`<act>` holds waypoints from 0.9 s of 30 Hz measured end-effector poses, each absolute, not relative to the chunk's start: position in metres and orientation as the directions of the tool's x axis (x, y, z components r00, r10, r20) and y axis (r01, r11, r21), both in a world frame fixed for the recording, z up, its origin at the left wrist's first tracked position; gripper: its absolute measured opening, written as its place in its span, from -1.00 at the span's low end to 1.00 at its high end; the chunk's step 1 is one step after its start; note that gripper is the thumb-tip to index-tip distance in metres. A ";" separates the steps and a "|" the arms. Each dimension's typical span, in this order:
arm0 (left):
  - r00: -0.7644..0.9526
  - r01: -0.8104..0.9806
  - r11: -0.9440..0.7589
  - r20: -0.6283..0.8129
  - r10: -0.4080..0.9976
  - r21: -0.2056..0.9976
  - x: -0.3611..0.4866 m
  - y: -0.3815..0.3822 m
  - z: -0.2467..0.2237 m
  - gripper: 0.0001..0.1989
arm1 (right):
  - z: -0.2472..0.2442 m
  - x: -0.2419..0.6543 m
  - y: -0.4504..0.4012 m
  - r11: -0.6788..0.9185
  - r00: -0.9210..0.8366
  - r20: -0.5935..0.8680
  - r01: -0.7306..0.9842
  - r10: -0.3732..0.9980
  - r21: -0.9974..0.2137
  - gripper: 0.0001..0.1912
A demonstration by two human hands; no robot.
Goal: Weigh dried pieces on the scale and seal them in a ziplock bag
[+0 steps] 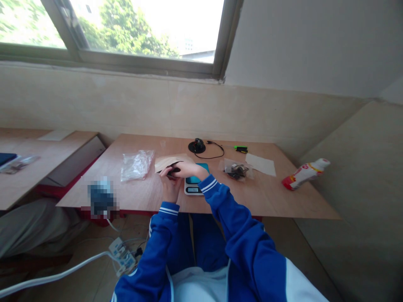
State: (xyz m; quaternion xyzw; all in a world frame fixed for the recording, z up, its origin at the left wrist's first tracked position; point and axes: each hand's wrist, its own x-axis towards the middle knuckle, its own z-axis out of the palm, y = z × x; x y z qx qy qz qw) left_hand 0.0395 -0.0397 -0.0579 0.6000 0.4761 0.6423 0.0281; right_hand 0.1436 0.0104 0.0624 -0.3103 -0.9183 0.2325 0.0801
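A brown paper piece [176,160], looking like a bag, lies at my hands near the middle of the table. My left hand [170,188] is closed at its near edge, fingers curled up beside a small dark object [172,170] whose kind I cannot make out. Over it from the right reaches my right hand [188,169], bent at the wrist, its fingers closed around the same dark spot and partly hidden. Just under my right wrist sits a white digital scale [193,191] with a teal top, partly covered by the hand and sleeve.
Left of my hands lies a clear plastic bag [137,165]. Behind are a black round-based device [197,146] with a cable and a green-black tool [241,149]. On the right are a bag of dark parts [236,170], white paper [260,164] and a red-white bottle [304,173].
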 end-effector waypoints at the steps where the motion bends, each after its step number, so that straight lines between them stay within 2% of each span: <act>1: -0.272 0.543 -0.560 0.762 0.588 0.626 0.040 -0.040 -0.057 -0.45 | 0.063 0.144 0.010 0.693 -0.797 -0.002 0.526 0.604 -0.493 -0.76; 5: -0.274 0.569 -0.576 0.795 0.541 0.587 0.039 -0.042 -0.051 -0.48 | 0.064 0.147 0.008 0.682 -0.811 0.044 0.459 0.583 -0.569 -0.80; 9: -0.272 0.566 -0.563 0.782 0.561 0.602 0.039 -0.045 -0.047 -0.50 | 0.066 0.153 0.001 0.683 -0.786 0.136 0.420 0.603 -0.598 -0.89; 12: -0.281 0.547 -0.549 0.757 0.590 0.631 0.038 -0.045 -0.047 -0.47 | 0.066 0.157 -0.010 0.717 -0.750 0.247 0.397 0.613 -0.573 -0.93; 15: -0.260 0.517 -0.546 0.729 0.633 0.659 0.038 -0.045 -0.046 -0.44 | 0.064 0.160 -0.020 0.733 -0.695 0.327 0.427 0.641 -0.529 -0.90; 17: -0.217 0.501 -0.573 0.735 0.642 0.648 0.037 -0.045 -0.045 -0.43 | 0.063 0.162 -0.024 0.723 -0.652 0.369 0.427 0.662 -0.543 -0.87; 23: -0.143 0.531 -0.629 0.792 0.594 0.568 0.035 -0.045 -0.039 -0.51 | 0.062 0.173 -0.024 0.681 -0.524 0.461 0.377 0.716 -0.628 -0.88; 27: -0.138 0.529 -0.628 0.788 0.600 0.571 0.032 -0.041 -0.032 -0.66 | 0.060 0.181 -0.019 0.664 -0.416 0.526 0.341 0.741 -0.665 -0.91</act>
